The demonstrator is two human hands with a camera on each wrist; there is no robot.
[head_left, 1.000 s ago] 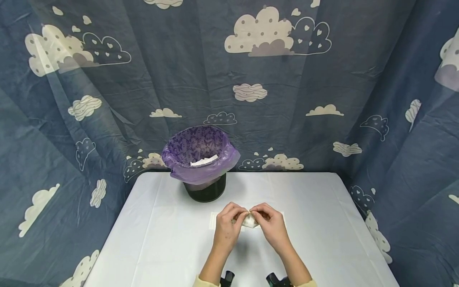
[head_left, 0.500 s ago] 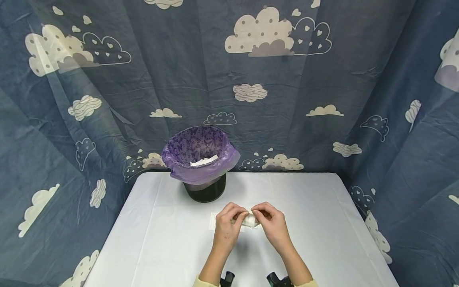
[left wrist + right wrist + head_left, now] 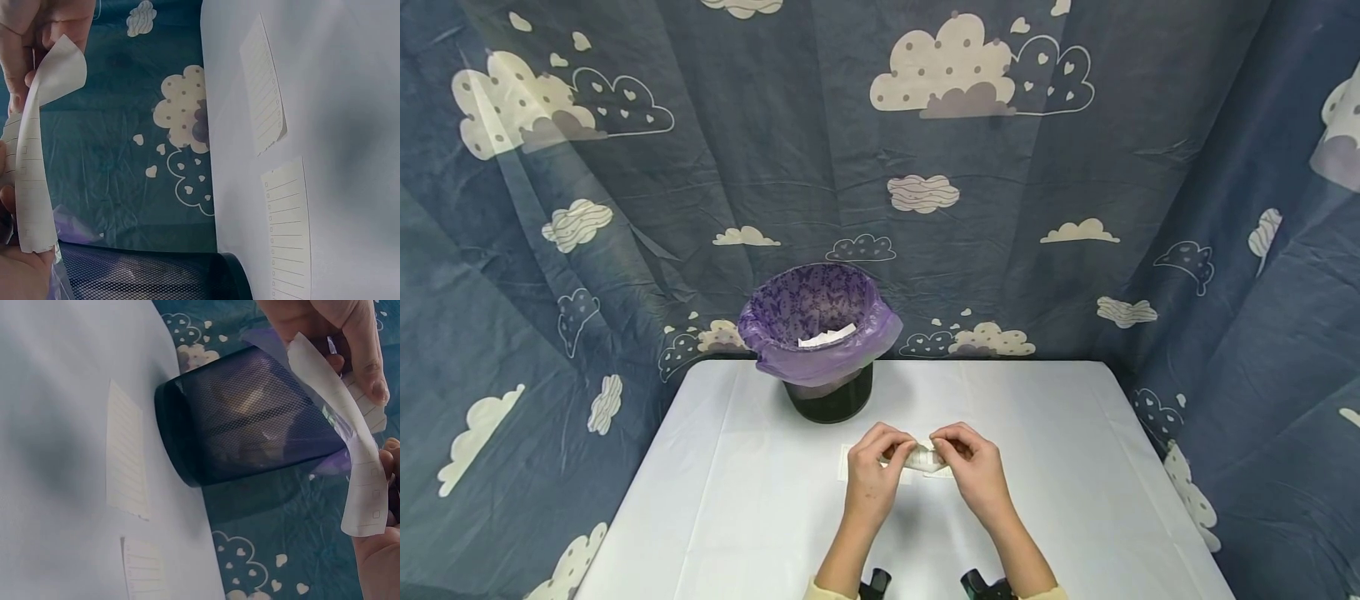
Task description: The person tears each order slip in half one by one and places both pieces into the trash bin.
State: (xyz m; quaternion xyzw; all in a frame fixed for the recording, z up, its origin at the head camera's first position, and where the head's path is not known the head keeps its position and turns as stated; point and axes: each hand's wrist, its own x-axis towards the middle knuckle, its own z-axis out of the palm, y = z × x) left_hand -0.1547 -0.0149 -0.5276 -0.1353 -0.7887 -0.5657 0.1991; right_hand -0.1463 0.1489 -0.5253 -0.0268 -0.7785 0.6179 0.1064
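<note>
A lined paper strip [image 3: 922,460] with small checkboxes stretches between my two hands above the table. My left hand [image 3: 871,471] pinches its left end between thumb and fingertips. At the other end, my right hand [image 3: 976,471] pinches the strip the same way. In the left wrist view the strip [image 3: 32,181] curls, with a free end bent over near the top; the right wrist view shows the strip [image 3: 362,481] bowed too. Beneath the hands lie two more lined pieces, a left paper [image 3: 289,228] and a right paper [image 3: 264,87] with a ragged short edge.
A dark mesh bin [image 3: 831,402] with a purple bag [image 3: 820,364] folded over its rim stands at the table's back left. White paper [image 3: 827,336] shows inside it. The white table [image 3: 1060,483] backs onto a blue cloud-print curtain [image 3: 985,250].
My right hand has shifted slightly to the right, away from my left hand. The gap between them is wider, and more of the paper strip shows. The bin is unmoved.
</note>
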